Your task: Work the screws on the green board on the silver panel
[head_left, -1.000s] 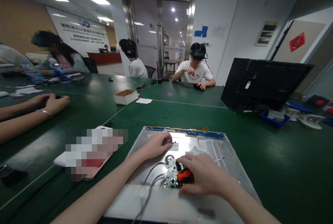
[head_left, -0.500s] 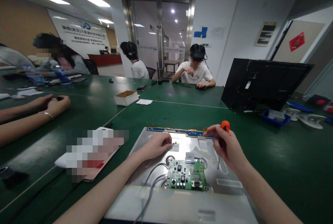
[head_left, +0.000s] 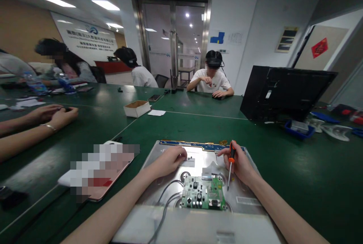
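Observation:
A metal display panel (head_left: pixel 246 215) lies back-up in front of me, with a green circuit board (head_left: pixel 202 191) mounted on it and a blue circuit strip (head_left: pixel 195 145) along its far edge. My right hand (head_left: pixel 239 164) grips a screwdriver (head_left: pixel 232 155) with an orange-and-black handle, its shaft pointing down over the panel just right of the green board. My left hand (head_left: pixel 173 159) rests on the panel with fingers curled; what they hold, if anything, is hidden. Beside its fingertips are tiny dark pieces (head_left: pixel 190 158), perhaps screws. Grey cables (head_left: pixel 166 206) run from the board's left side.
A pink-and-white flat object (head_left: pixel 104 176), partly blurred, lies left of the panel. Farther off are an open white box (head_left: pixel 137 109), a black monitor (head_left: pixel 286 94) and a blue tray (head_left: pixel 299 128). Another person's hands (head_left: pixel 58 117) rest at the left; a person (head_left: pixel 211 79) sits opposite.
My right hand has moved slightly down and left, turning the screwdriver so its handle faces me more fully. The left hand stays nearly in place.

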### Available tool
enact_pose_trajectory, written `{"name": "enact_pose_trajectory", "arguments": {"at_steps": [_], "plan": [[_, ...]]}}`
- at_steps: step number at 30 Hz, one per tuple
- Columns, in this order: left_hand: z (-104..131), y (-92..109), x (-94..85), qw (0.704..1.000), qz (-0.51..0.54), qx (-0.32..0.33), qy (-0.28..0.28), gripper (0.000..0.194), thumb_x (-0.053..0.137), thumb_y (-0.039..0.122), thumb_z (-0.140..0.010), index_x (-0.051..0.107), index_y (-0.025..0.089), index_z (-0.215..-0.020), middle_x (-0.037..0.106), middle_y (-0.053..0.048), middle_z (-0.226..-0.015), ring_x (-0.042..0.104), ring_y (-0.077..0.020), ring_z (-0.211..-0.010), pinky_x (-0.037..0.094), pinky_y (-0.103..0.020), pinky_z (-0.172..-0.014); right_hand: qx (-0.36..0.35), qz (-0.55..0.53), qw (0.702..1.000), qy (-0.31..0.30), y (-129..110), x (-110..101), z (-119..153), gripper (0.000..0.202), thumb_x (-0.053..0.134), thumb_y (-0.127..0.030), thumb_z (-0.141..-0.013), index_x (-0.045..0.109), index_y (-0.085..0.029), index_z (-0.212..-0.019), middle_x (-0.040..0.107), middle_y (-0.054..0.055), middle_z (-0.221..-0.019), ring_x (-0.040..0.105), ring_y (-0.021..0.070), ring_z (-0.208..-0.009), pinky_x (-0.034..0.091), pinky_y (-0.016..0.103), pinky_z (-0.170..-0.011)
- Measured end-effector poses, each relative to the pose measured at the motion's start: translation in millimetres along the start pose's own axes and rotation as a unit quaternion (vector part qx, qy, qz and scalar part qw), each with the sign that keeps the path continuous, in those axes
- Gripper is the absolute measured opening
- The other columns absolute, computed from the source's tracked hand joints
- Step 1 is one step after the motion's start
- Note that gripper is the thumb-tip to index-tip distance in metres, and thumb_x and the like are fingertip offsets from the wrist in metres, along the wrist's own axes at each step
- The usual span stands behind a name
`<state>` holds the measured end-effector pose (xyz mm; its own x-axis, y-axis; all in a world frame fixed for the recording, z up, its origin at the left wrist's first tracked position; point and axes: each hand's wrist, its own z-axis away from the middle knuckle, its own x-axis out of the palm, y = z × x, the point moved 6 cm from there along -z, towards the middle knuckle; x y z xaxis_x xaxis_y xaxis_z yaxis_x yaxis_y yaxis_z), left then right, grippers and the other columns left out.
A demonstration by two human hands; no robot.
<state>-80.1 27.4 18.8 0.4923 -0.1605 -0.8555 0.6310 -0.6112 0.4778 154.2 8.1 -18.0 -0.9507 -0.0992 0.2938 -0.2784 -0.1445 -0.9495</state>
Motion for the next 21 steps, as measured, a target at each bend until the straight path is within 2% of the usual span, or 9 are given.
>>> {"name": "enact_pose_trajectory", "arguments": {"at_steps": [16,21], "plan": [[1.1,-4.0,-5.4,1.000,-0.011,-0.020,0.008,0.010,0.046,0.017,-0.083,0.055,0.017,-0.087,0.063,-0.008,-0.089,0.057,-0.0222,-0.079,0.041,-0.031,-0.070,-0.005,-0.006,1.000,0.002,-2.7,2.7,1.7,0.062,0.049,-0.071,-0.079,0.070,-0.013,-0.072,0.049,-0.002,-0.044,0.034,0.0066,-0.034,0.026,0.018,-0.031],[0.7,-2.0,-10.0,0.998,0.032,-0.046,-0.010,0.010,0.047,0.019,-0.081,0.056,0.017,-0.085,0.061,-0.005,-0.085,0.055,-0.0201,-0.076,0.041,-0.029,-0.068,-0.001,-0.001,1.000,0.002,-1.5,1.1,0.3,0.062,0.047,-0.070,-0.082,0.071,-0.013,-0.075,0.050,-0.001,-0.046,0.036,0.0074,-0.034,0.027,0.019,-0.030]]}}
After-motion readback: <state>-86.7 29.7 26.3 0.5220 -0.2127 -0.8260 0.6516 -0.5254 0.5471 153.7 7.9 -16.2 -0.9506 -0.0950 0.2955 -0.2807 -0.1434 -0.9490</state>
